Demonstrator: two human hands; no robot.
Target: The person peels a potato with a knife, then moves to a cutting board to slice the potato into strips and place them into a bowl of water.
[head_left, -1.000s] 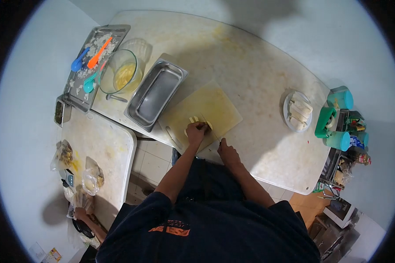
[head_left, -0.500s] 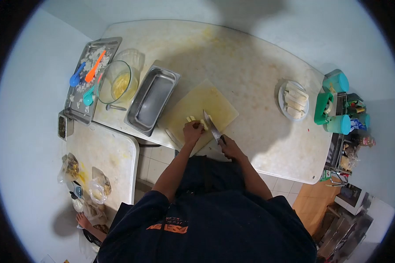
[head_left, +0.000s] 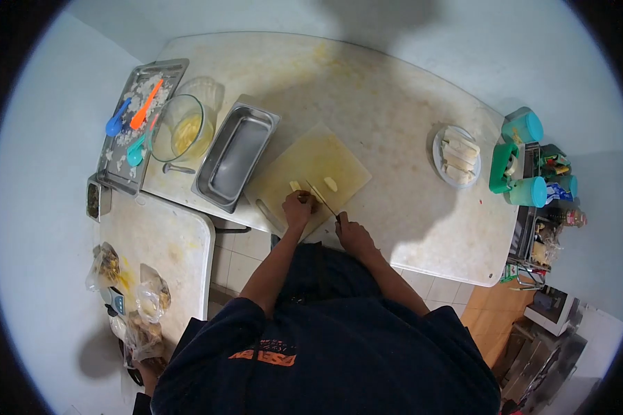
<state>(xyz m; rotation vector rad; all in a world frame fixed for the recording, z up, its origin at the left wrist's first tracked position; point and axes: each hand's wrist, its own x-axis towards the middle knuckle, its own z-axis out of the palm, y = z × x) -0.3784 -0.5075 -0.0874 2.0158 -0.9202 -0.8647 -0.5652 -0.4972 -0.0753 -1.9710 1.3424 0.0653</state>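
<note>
shirt (head_left: 339, 346): dark navy – short sleeves | orange print on chest

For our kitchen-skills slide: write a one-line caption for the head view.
Left hand steadies pale food on the cutting board while the right hand works a knife beside a steel pan.

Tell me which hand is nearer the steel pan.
Left. The left hand rests on the cutting board just right of the steel pan. The right hand, gripping the knife, sits farther right, at the board's near edge.
</note>
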